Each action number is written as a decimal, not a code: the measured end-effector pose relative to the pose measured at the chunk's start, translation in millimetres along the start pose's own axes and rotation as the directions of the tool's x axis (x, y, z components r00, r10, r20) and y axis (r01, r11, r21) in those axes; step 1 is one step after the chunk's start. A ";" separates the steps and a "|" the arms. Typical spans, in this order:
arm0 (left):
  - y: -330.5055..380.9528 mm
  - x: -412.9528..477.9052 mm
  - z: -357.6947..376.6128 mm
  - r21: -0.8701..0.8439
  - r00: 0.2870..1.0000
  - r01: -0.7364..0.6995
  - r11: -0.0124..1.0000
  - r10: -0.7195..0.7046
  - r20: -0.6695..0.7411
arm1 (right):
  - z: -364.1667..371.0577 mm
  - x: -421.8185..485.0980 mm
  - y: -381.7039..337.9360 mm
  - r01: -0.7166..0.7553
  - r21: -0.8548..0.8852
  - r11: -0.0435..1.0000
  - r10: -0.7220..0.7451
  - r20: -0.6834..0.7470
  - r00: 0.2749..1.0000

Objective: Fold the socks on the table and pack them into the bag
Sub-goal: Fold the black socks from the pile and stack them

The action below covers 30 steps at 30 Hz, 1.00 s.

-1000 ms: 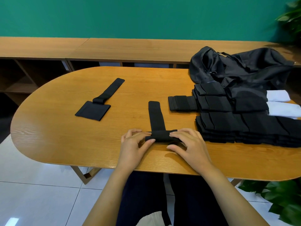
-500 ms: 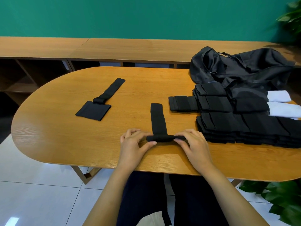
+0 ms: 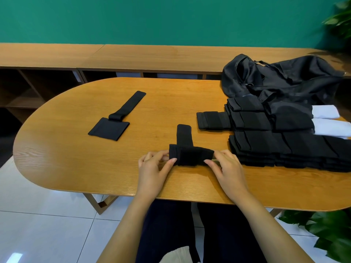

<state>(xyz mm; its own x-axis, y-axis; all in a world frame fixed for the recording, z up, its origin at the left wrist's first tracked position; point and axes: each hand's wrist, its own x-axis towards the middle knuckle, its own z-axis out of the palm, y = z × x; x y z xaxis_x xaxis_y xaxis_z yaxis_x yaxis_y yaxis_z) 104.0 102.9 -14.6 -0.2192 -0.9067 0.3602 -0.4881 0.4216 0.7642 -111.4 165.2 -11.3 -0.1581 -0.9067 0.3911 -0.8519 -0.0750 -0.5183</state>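
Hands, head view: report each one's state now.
Left hand: pinches the left end of the folded black sock.
Right hand: pinches the sock's right end.

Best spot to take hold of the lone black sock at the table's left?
Probably the wide square end of the lone black sock, approached from the near edge: it lies closest, while the narrow strip trails away flat.
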 end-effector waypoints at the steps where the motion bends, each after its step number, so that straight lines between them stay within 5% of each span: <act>1: -0.2 -0.1 -0.1 -0.001 1.000 0.000 1.000 0.000 -0.016 | -0.5 0.3 -0.5 -0.012 0.009 1.000 0.012 -0.001 1.000; 12: -0.5 -1.0 1.7 0.060 0.998 0.021 0.998 -0.017 -0.066 | 1.7 1.6 -0.5 -0.041 0.015 0.999 0.041 0.036 0.999; 16: -1.0 0.4 1.9 0.078 0.999 -0.011 0.997 0.014 -0.044 | 2.3 1.8 -1.4 0.121 -0.093 0.988 -0.120 0.013 0.993; 20: -4.3 1.4 2.5 0.127 0.998 -0.067 0.990 0.066 0.010 | 2.4 2.9 -3.1 0.273 -0.150 0.950 -0.244 0.185 0.952; 26: -1.1 2.5 2.4 0.154 0.971 -0.129 0.980 0.094 0.218 | -1.6 2.1 -7.7 0.183 -0.092 0.979 -0.173 0.109 0.979; 30: -1.7 1.1 3.1 0.180 0.975 -0.140 0.974 0.104 0.195 | -0.9 0.7 -7.3 0.177 -0.057 0.982 -0.172 0.085 0.981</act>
<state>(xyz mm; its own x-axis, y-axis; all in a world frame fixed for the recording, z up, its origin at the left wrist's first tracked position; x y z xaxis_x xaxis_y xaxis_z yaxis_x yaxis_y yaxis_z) 102.0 101.1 -17.1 -0.4295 -0.8421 0.3262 -0.5965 0.5357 0.5977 -105.7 165.6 -6.6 0.0338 -0.9121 0.4087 -0.8937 -0.2106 -0.3961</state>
